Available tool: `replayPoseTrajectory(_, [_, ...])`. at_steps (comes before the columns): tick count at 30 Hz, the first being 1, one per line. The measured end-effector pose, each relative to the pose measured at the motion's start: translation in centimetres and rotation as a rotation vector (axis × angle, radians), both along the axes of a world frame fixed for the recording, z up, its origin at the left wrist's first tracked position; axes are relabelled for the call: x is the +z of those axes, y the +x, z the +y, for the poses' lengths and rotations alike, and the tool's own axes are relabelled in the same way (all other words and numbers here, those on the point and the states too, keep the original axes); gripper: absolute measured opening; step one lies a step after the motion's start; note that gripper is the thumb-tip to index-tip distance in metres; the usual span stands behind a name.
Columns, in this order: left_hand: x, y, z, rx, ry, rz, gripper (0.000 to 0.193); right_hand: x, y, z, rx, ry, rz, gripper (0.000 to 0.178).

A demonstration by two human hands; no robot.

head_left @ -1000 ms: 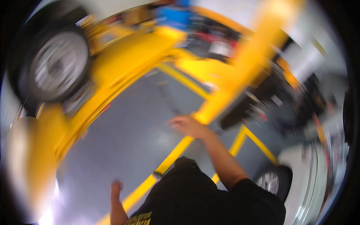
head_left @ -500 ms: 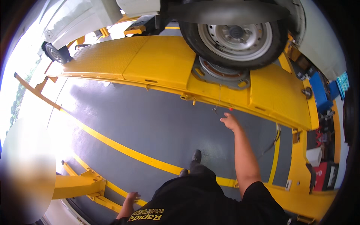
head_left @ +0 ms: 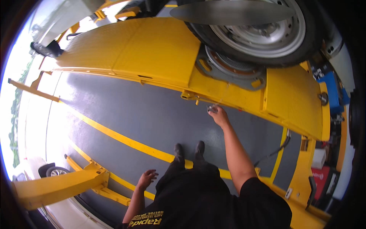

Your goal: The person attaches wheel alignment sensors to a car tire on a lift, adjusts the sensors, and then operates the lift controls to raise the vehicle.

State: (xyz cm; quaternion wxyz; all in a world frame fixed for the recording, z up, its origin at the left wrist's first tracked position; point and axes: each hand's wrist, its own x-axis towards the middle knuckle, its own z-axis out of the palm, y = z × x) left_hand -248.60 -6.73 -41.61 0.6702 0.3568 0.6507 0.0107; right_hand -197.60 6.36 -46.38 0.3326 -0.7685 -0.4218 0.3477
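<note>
Because the small metal piece [head_left: 211,109] lay beside the yellow ramp [head_left: 152,49], our right hand [head_left: 219,116] pinched it, arm outstretched; our left hand [head_left: 148,178] hung half-curled, empty.

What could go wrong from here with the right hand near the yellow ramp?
The small metal piece in the right hand might slip loose. That hand could scrape the yellow ramp, which looks close. The wheel might shift should the grey plate beneath it move.
</note>
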Motion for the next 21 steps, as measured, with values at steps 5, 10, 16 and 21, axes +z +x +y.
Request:
replayPoseTrajectory(5, [-0.1, -0.4, 5.7, -0.129, 0.013, -0.009, 0.037, -0.4, 1.9, -2.4, -0.159, -0.086, 0.107, 0.035])
replayPoseTrajectory(10, [1.6, 1.3, 12.1, -0.202, 0.120, -0.009, 0.038, -0.2, 7.1, -4.1, -0.699, 0.115, 0.240, 0.046])
replayPoseTrajectory(16, [4.2, 5.5, 17.6, -0.408, 0.190, -0.043, 0.038, 1.0, 5.1, -4.9, -0.957, 0.400, 0.773, 0.026])
replayPoseTrajectory(21, [7.8, 12.1, 18.9, -0.752, 0.474, -0.214, 0.036, 6.9, 0.7, -11.3, -0.561, 0.001, 0.234, 0.026])
